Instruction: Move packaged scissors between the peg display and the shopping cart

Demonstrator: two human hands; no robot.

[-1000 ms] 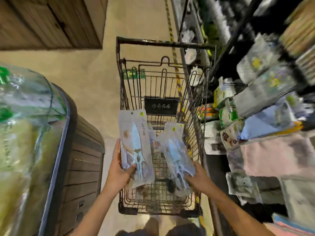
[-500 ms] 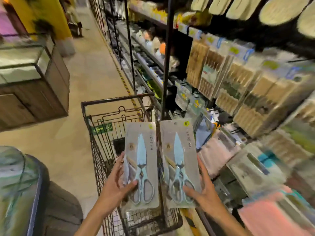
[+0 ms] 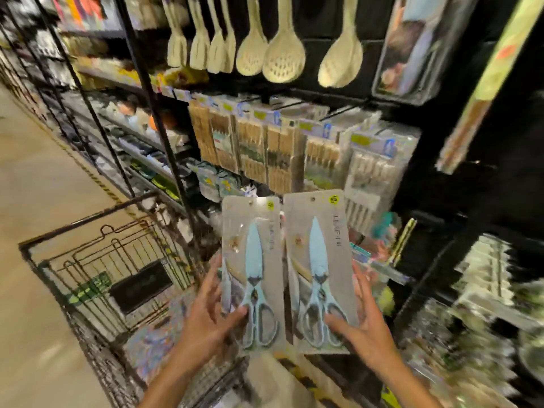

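A shop aisle is shown, with a pale, smooth floor (image 3: pixel 44 184) running along the left and a tall black shelving display (image 3: pixel 323 92) filling the right side. Pale spoons and spatulas (image 3: pixel 282 57) are hung in a row at the top of the display, and flat packets of wooden pieces (image 3: pixel 265 148) are hung on pegs below them; the goods lower down are too blurred to be told apart. A dark wire shopping cart (image 3: pixel 97 266) is seen at lower left, its basket a grid of thin rods. Two packaged scissors are held upright side by side in front of the display, edges touching, above the right rim of the cart. The left package (image 3: pixel 253 269) is grasped by the left hand (image 3: pixel 206 322), thumb across the front near the handles. The right package (image 3: pixel 319 266) is grasped by the right hand (image 3: pixel 365 328) in the same way. Each is a grey card under clear plastic, with light blue blades, looped handles and a small yellow sticker.
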